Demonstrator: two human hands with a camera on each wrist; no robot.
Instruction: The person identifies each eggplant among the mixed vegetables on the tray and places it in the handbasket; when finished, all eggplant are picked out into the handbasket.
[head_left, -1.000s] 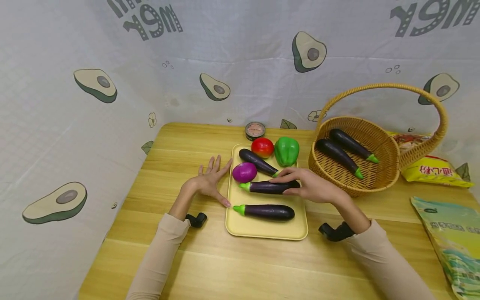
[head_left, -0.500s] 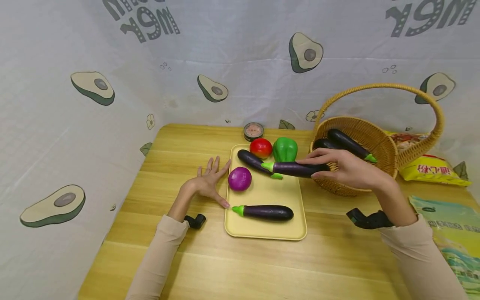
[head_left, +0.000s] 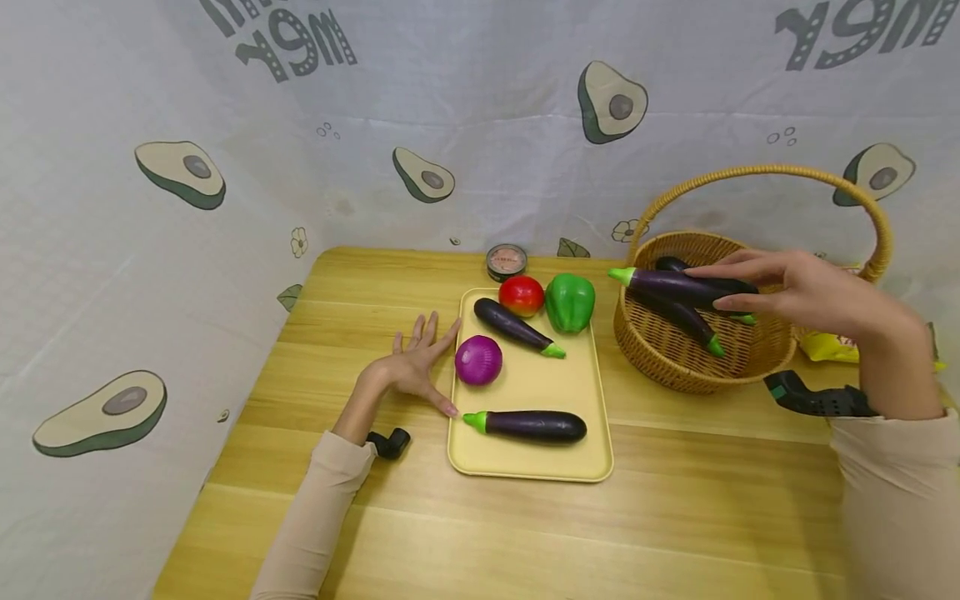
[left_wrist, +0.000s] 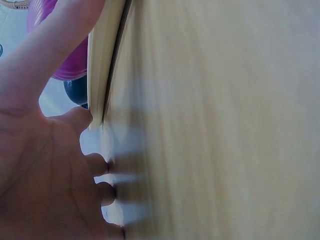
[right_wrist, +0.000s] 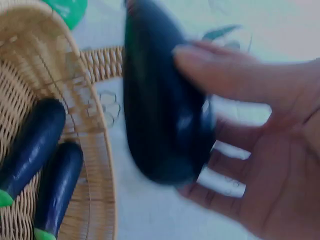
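Observation:
My right hand (head_left: 810, 292) pinches an eggplant (head_left: 675, 287) between thumb and fingers, above the wicker basket (head_left: 633, 354). Two more eggplants lie inside the basket; in the right wrist view one eggplant (right_wrist: 35, 145) rests beside the other (right_wrist: 60, 185). With fingers spread, my left hand (head_left: 408, 371) touches the left rim of the yellow tray (head_left: 525, 462). On the tray are an eggplant (head_left: 536, 426) near the front, a purple onion (head_left: 478, 361) and another eggplant (head_left: 513, 325) set at a slant. A red fruit or vegetable (head_left: 521, 296) and a green bell pepper (head_left: 570, 302) sit at its back.
A small round tin (head_left: 506, 261) stands behind the tray. The basket's tall handle (head_left: 772, 170) arches over its opening. A yellow packet (head_left: 828, 347) is partly hidden behind my right hand. A white cloth printed with avocados (head_left: 517, 183) hangs behind the table.
My right hand has lifted an eggplant off the tray's middle and carried it right, over the basket. The onion has shifted slightly. My left hand has stayed at the tray's left edge.

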